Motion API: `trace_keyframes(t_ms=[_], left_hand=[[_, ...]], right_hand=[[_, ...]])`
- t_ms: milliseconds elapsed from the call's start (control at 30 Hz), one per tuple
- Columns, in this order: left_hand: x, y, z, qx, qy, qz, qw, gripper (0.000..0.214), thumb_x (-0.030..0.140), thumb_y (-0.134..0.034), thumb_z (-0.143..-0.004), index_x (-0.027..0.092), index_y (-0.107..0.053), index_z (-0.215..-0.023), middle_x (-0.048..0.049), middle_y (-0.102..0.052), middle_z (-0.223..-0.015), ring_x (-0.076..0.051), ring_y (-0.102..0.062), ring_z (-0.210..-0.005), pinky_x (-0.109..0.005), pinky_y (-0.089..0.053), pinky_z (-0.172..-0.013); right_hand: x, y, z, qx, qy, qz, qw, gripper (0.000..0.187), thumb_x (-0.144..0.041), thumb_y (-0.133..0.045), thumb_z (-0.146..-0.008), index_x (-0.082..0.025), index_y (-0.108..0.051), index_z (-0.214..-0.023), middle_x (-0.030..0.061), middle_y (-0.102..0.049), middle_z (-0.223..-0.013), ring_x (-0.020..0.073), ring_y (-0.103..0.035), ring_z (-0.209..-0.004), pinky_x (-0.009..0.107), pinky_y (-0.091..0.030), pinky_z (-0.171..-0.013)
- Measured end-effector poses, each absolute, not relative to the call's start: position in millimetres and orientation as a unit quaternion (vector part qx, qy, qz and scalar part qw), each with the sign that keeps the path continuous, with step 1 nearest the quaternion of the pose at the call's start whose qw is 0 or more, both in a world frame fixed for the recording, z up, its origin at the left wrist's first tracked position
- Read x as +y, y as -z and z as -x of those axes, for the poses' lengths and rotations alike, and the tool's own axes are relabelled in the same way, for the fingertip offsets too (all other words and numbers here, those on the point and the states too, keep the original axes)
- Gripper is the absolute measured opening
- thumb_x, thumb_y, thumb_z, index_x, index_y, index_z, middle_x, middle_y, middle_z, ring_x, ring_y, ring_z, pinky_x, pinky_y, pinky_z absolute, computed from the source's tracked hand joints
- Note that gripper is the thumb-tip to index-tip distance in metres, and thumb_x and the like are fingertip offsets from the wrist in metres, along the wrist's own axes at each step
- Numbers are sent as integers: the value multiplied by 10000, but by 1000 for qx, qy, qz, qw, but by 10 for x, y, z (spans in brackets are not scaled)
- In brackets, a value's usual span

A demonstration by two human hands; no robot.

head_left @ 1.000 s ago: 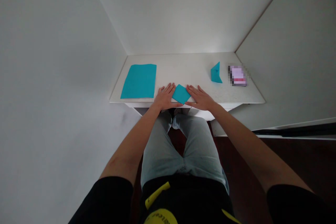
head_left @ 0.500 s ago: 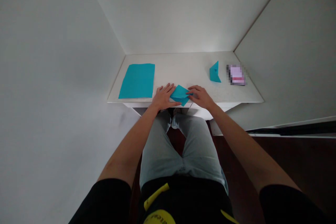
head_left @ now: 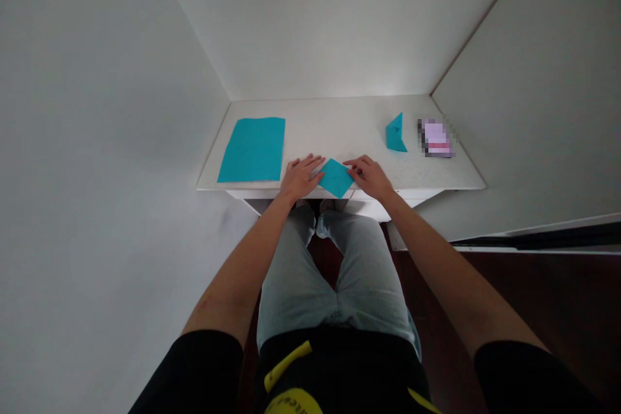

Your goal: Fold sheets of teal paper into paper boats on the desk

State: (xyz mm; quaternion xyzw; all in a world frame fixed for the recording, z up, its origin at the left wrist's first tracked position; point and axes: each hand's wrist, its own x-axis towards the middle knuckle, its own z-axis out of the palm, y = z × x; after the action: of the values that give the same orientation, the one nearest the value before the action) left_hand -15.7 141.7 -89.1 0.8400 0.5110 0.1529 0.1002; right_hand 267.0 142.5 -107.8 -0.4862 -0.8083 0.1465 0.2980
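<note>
A piece of blue paper (head_left: 336,178), folded into a flat diamond with a crease across its middle, lies at the front edge of the white table (head_left: 339,123). My left hand (head_left: 301,178) rests on the tabletop at its left, fingers stretched out, the thumb touching the paper's left corner. At the right corner, my right hand (head_left: 367,176) has its fingertips bent and closed on the paper's edge. Farther back on the right stands a folded blue paper boat (head_left: 396,134), apart from both hands.
A flat blue sheet of paper (head_left: 253,150) lies on the table's left side. Near the right end is a pink-and-white blurred item (head_left: 437,138). White walls border the table at the left, back and right.
The folded paper's raised upper layer now lies flat, so it shows as an even diamond. My left thumb has drawn back from its lower edge to the left corner.
</note>
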Motion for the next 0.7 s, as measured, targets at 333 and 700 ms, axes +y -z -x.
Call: trace_keyframes(t_ms=[333,700], left_hand=[[1362,899,148,496,-126,-858,45,500,405,-410,-1118,456,-601,-1577,17,-485,-1739,-257,-386,-1648,-548,-325,-1299],[1387,903,148,496,-119,-859,47,494,410,-425,-1116,465,-594,-1577,30,-481,-1741,-248,-386,-1647,-544,-326,-1303]], right_hand=[[1254,1002,-2549,-849,-41,491,189,566,-539,-397,-1132,-273,-648,-1563,126,-639,-1579,385,-596,-1372,596,-454,-1146],[900,1186,-2234,-872,-27,456,175,762,-575,-343,-1138,-176,-237,-1780,174,-376,-1771,339,-382,-1649,641,-255,-1356]])
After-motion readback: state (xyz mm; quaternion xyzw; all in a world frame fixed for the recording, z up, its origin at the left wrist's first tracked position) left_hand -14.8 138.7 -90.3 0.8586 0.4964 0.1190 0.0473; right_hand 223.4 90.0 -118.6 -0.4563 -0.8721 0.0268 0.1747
